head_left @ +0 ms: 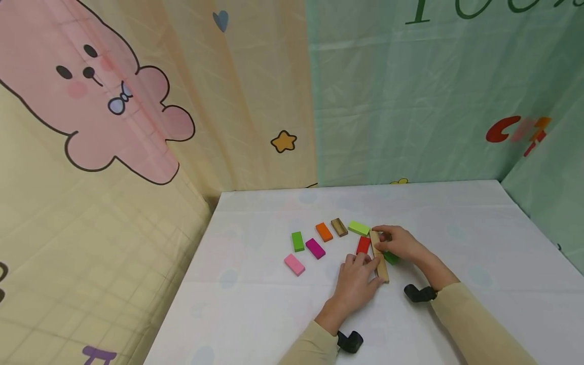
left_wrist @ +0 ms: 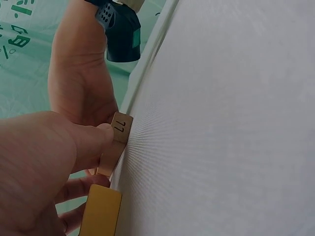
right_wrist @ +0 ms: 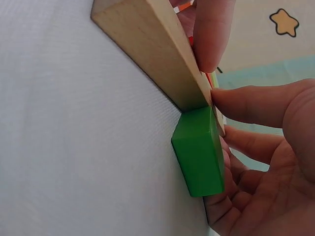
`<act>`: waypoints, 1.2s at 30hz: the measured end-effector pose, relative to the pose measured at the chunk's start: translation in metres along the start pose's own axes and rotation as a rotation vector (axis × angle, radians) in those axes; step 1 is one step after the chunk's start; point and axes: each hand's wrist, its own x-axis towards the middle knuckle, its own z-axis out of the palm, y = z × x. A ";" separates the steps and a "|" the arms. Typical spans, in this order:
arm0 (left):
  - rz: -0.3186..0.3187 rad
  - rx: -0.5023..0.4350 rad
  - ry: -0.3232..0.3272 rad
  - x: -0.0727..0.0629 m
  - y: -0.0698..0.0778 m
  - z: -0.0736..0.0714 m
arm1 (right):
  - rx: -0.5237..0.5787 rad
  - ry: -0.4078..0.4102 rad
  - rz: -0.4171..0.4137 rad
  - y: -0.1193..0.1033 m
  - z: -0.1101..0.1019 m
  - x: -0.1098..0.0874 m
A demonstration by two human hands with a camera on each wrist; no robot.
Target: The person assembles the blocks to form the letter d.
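"On the white table [head_left: 255, 309], right of the middle, who has hold of what?"

"The left hand [head_left: 357, 281] has thumb and fingers drawn in narrow about the near end of a wooden strip [head_left: 382, 271]. The right hand [head_left: 400, 243] pinches it towards the far end."

"How would it handle?"

"Light and stiff, I'd judge, and hard to harm. Smooth wood may slide a little in the fingers, so the long sides, close to each end, look the best place to hold."

"And its looks?"

"Pale tan, straight and narrow, lying near to far, with dark marks by the near end. One piece or several set end to end? I can't tell."

"What sits about it?"

"Small blocks, likely just as light and stiff. A dark green block [head_left: 391, 257] touches its right side, partly hidden by the right hand. A red block [head_left: 363, 245] is just left, a lime block [head_left: 359, 228] left of the far end. Further left come a brown block [head_left: 339, 227], an orange block [head_left: 324, 232], a magenta block [head_left: 315, 248], a mid-green block [head_left: 297, 242] and a pink block [head_left: 294, 264], nearest of that group."
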 end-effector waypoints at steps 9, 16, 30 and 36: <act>-0.010 -0.003 -0.007 0.002 0.000 0.001 | -0.025 0.027 0.051 -0.011 -0.015 0.000; -0.011 -0.002 -0.009 0.002 -0.001 0.002 | -0.041 0.081 0.021 -0.014 -0.021 0.009; -0.020 -0.011 -0.016 0.001 0.001 -0.001 | -0.015 0.040 -0.076 -0.012 -0.020 0.042; -0.013 -0.006 -0.017 0.000 0.001 -0.001 | -0.009 -0.038 -0.077 -0.012 -0.016 0.053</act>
